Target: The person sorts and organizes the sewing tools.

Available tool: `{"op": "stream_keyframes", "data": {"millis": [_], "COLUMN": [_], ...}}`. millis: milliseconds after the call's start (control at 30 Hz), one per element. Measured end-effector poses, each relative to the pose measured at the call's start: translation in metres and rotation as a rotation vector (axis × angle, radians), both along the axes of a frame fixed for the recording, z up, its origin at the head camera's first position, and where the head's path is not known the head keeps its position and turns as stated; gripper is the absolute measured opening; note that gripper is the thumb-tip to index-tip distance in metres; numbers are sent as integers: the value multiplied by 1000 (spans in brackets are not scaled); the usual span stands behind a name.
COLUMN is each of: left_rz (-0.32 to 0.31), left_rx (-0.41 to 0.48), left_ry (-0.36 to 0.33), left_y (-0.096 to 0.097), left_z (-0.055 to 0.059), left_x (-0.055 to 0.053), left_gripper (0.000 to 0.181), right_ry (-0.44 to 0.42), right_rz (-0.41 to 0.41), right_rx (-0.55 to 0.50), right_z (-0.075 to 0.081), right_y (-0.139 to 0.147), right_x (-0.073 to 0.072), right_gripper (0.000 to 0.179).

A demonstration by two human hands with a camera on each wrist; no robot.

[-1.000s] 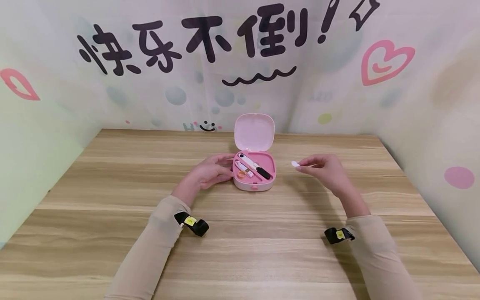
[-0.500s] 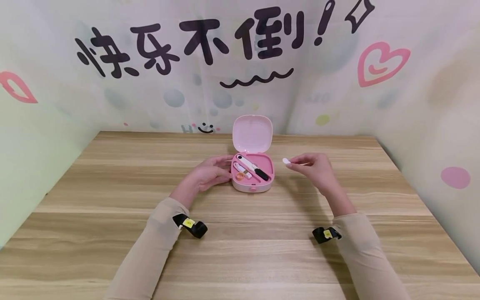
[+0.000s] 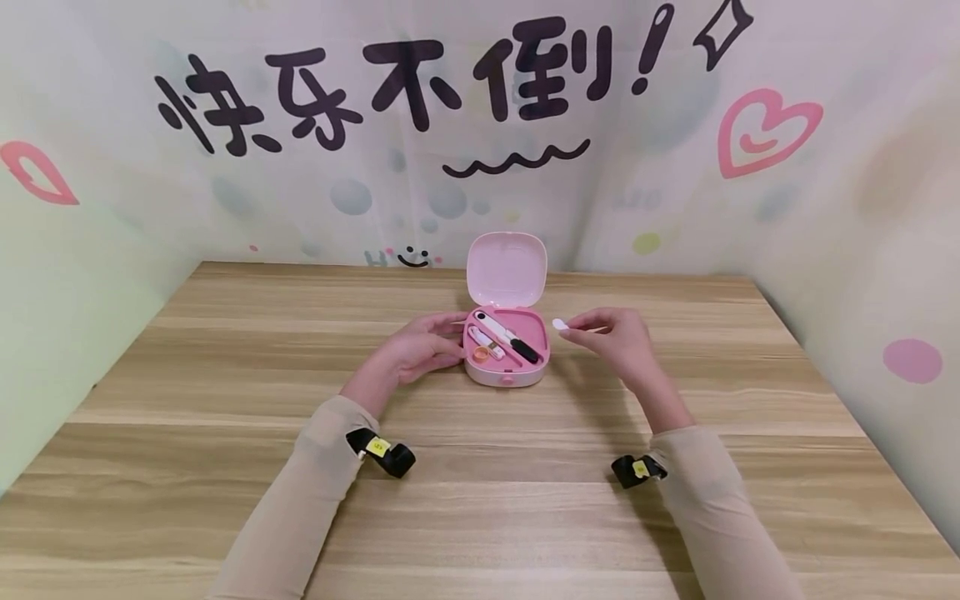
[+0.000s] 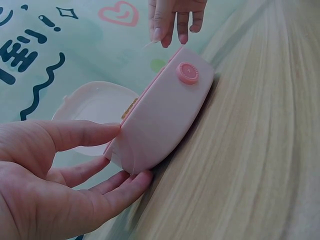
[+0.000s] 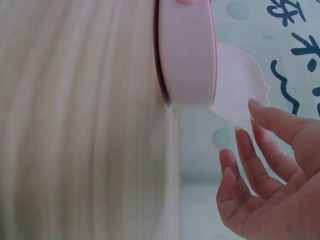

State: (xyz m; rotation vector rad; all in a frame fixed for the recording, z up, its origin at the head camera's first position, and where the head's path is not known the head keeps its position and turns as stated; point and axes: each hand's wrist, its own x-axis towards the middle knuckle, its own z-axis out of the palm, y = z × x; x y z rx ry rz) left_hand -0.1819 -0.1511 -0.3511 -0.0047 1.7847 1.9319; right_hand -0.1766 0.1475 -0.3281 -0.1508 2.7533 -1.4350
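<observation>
A pink box (image 3: 508,377) with its lid (image 3: 507,268) raised stands toward the back of the table. My left hand (image 3: 412,348) holds its left side; in the left wrist view the thumb (image 4: 95,135) is at the rim and the fingers lie against the side. Inside the box lie a slim white tool with a black end (image 3: 523,349), a small white piece resembling a USB plug (image 3: 491,344) and an orange ring (image 3: 480,353). Just right of the box, my right hand (image 3: 618,343) pinches a small, flat, rounded white piece (image 3: 559,324) between thumb and fingertips.
The wooden table (image 3: 480,517) runs back to a printed cloth (image 3: 300,217) with black characters, close behind the lid. Black straps (image 3: 390,454) with yellow labels are on both wrists.
My right hand has moved left toward the box, carrying the flat white piece. The left hand stays at the box's left side, and the box has not moved.
</observation>
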Motion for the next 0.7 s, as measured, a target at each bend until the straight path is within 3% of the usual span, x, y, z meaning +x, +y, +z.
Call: {"op": "stream_keyframes", "data": {"millis": [700], "left_rz": [8], "left_rx": [5], "left_ry": [-4], "left_y": [0], "left_z": [0], "left_x": [1], "left_gripper": [73], "right_ry": [-17], "right_rz": [-22], "right_rx": [13], "right_z": [-4], "right_y": [-27], "right_x": [-13], "right_gripper": [25]}}
